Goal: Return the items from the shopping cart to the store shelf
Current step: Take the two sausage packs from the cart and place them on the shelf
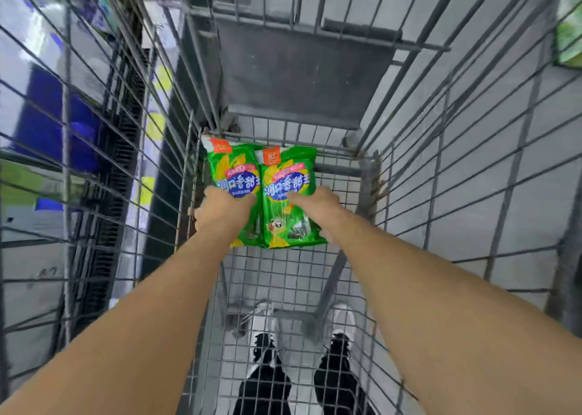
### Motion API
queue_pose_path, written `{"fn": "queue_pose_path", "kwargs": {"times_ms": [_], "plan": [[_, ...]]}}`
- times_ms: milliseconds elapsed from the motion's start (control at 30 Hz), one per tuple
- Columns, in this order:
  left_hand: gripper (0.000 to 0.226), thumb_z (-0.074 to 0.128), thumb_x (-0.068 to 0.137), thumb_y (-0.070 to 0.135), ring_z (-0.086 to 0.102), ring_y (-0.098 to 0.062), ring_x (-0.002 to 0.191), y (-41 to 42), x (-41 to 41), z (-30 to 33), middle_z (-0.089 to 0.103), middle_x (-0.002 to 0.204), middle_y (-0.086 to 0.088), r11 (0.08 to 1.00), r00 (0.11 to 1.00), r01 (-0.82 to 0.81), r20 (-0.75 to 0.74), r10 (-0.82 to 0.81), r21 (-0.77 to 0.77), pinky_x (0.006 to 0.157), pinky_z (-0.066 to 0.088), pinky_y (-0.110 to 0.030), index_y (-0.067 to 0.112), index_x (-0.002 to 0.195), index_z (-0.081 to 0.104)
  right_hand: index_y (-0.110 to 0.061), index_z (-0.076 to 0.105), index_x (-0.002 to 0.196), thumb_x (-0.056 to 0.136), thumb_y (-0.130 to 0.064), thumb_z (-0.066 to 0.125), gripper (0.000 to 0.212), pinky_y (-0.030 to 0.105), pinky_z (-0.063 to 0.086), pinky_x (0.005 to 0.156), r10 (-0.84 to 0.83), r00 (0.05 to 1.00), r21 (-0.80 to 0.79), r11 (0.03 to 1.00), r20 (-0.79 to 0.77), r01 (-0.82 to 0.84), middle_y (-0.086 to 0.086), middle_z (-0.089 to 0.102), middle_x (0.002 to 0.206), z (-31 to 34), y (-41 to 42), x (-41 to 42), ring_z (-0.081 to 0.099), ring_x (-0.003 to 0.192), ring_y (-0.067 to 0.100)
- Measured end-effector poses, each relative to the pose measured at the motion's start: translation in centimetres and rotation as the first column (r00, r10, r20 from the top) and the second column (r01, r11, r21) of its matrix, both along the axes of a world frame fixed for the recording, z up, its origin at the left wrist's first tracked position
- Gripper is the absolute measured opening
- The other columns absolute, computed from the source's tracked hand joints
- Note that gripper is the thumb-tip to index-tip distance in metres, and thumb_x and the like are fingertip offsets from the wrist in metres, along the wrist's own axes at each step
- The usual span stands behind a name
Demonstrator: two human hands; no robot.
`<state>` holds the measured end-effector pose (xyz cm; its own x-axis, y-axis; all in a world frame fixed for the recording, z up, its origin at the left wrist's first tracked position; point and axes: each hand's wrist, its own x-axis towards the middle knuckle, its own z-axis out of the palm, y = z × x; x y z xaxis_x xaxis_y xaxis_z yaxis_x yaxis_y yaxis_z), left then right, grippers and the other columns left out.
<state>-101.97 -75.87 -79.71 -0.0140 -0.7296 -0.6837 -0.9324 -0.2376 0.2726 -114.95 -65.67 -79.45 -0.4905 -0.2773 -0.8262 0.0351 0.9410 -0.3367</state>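
Observation:
Two green snack packets lie side by side at the far end of the wire shopping cart (283, 276). My left hand (222, 210) is closed over the lower part of the left green packet (233, 169). My right hand (318, 205) grips the right green packet (288, 178), thumb on its front, fingers wrapped around its right edge. Both arms reach down into the cart from the near side. The packets' lower corners are partly hidden by my hands.
The cart's wire walls (456, 150) rise on both sides and a grey flap (302, 77) hangs at the far end. Store shelving with blue items (47, 115) is on the left, a green package (570, 30) at the upper right. My shoes (271, 367) show through the mesh floor.

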Motion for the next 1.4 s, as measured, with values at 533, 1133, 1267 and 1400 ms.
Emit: {"fn": "queue_pose_path", "kwargs": {"times_ms": [533, 1133, 1267, 1400], "plan": [[0.048, 0.092, 0.061, 0.018, 0.065, -0.026, 0.085, 1.5, 0.9, 2.1, 0.070, 0.098, -0.008, 0.927, 0.929, -0.270, -0.181, 0.322, 0.259, 0.079, 0.055, -0.039, 0.010, 0.100, 0.065, -0.008, 0.062, 0.103, 0.065, -0.018, 0.090, 0.048, 0.038, 0.059, 0.083, -0.147, 0.986, -0.038, 0.989, -0.073, 0.145, 0.009, 0.067, 0.100, 2.4, 2.1, 0.4, 0.067, 0.093, 0.026], [0.037, 0.089, 0.061, 0.013, 0.072, -0.031, 0.083, 2.5, 5.6, 43.5, 0.076, 0.091, -0.015, 0.956, 0.634, -0.268, -0.725, 0.270, 0.122, 0.080, 0.058, -0.054, 0.010, 0.094, 0.072, -0.011, 0.071, 0.100, 0.062, -0.009, 0.091, 0.043, 0.043, 0.060, 0.082, -0.032, 0.985, -0.500, 0.864, -0.168, -0.057, 0.008, 0.077, 0.093, 44.0, 3.5, -2.2, 0.074, 0.085, 0.024], [0.031, 0.085, 0.070, 0.009, 0.069, -0.026, 0.069, 5.4, 10.2, 52.1, 0.075, 0.089, -0.013, 0.930, 0.570, -0.368, -0.795, 0.209, -0.019, 0.061, 0.058, -0.036, 0.008, 0.097, 0.070, -0.011, 0.071, 0.097, 0.065, -0.004, 0.089, 0.038, 0.036, 0.058, 0.077, 0.082, 0.978, -0.639, 0.746, -0.192, -0.188, 0.007, 0.077, 0.092, 51.7, 4.6, 0.3, 0.073, 0.088, 0.025], [0.025, 0.083, 0.071, 0.004, 0.067, -0.027, 0.072, 10.2, 16.5, 58.6, 0.074, 0.086, -0.012, 0.864, 0.518, -0.494, -0.832, 0.200, -0.099, 0.071, 0.057, -0.040, 0.009, 0.092, 0.071, -0.022, 0.060, 0.088, 0.069, -0.001, 0.087, 0.039, 0.033, 0.055, 0.073, 0.224, 0.961, -0.759, 0.594, -0.162, -0.267, 0.003, 0.073, 0.094, 57.7, 6.0, 5.3, 0.068, 0.083, 0.016]]}}
